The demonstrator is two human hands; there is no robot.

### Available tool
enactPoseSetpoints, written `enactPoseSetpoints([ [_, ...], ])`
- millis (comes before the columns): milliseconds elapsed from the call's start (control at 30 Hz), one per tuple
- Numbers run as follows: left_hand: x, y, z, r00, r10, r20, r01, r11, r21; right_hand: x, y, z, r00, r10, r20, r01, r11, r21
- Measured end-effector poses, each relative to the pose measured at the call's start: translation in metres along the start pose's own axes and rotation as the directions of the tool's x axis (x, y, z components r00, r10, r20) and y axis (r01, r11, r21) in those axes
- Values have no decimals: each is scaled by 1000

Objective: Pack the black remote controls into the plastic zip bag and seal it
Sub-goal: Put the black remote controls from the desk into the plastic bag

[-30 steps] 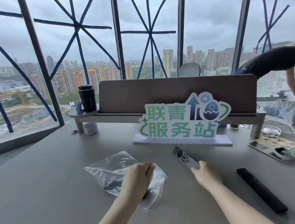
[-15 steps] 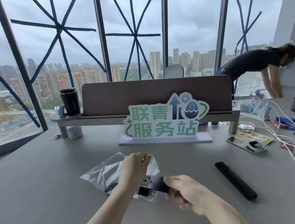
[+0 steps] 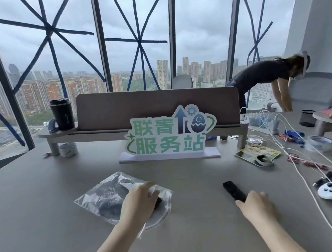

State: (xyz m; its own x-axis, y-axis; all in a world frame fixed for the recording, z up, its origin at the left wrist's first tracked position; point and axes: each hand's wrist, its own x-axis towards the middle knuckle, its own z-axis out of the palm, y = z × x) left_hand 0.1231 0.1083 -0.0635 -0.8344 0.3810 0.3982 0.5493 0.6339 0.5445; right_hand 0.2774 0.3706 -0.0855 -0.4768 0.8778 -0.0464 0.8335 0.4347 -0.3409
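Zip bag [image 3: 105, 197] on table [image 3: 48, 216], left hand [image 3: 139, 201] curled over its mouth, pinching plastic. Right hand [image 3: 256, 204] covers near end of black remote [image 3: 232, 189]; grip cannot be told

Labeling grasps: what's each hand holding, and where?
Left hand grips zip bag at its mouth. Right hand covers near end of black remote; grip unclear.

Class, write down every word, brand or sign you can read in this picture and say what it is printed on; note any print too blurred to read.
"联青": top row of the green sign.
"服务站": bottom row of the same sign.
Black tumbler: white brand print, too blurred to read.
Yellow card: print too small to read.
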Motion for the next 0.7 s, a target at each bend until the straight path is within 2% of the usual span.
enactPoseSetpoints([
  [100, -9, -12, 1, 995, -74, 71, 65, 990, 122, 4, 5, -1, 991, -37, 126, 36, 999, 8],
  [167, -15, -15, -1, 995, -77, 65, 67, 987, 146, -2, 5, -1, 966, -162, 204, 151, 986, 68],
  [233, -16, -15, -2, 996, -69, 54, 62, 990, 126, -21, -5, -10, 879, -328, 345, 226, 925, 305],
  [267, -16, -16, -4, 997, -61, 40, 55, 989, 134, -35, -15, -17, 798, -409, 443, 223, 883, 413],
  [333, -10, -13, -7, 998, -51, 38, 44, 985, 165, -63, -42, -27, 620, -524, 584, 264, 840, 473],
  [367, -7, -13, -7, 998, -45, 46, 36, 983, 178, -71, -55, -23, 569, -546, 615, 270, 830, 487],
  [433, -3, -12, -8, 998, -17, 54, 6, 983, 182, -82, -85, -8, 559, -559, 612, 200, 808, 554],
  [500, -3, -10, -13, 999, 1, 41, -9, 983, 185, -91, -115, 10, 520, -607, 601, 30, 716, 697],
  [533, -3, -12, -15, 1000, 8, 30, -14, 983, 183, -94, -125, 18, 516, -623, 588, -57, 661, 749],
  [567, -3, -14, -16, 1000, 22, 15, -25, 984, 177, -95, -131, 25, 560, -605, 566, -101, 628, 772],
  [633, -3, -18, -19, 999, 37, -8, -35, 984, 172, -88, -130, 38, 733, -517, 441, -10, 641, 768],
  [667, -3, -19, -20, 999, 36, -6, -34, 985, 167, -82, -126, 42, 827, -453, 333, 73, 674, 735],
  [700, -4, -20, -21, 1000, 30, 11, -31, 987, 160, -76, -121, 44, 890, -400, 219, 151, 711, 687],
])
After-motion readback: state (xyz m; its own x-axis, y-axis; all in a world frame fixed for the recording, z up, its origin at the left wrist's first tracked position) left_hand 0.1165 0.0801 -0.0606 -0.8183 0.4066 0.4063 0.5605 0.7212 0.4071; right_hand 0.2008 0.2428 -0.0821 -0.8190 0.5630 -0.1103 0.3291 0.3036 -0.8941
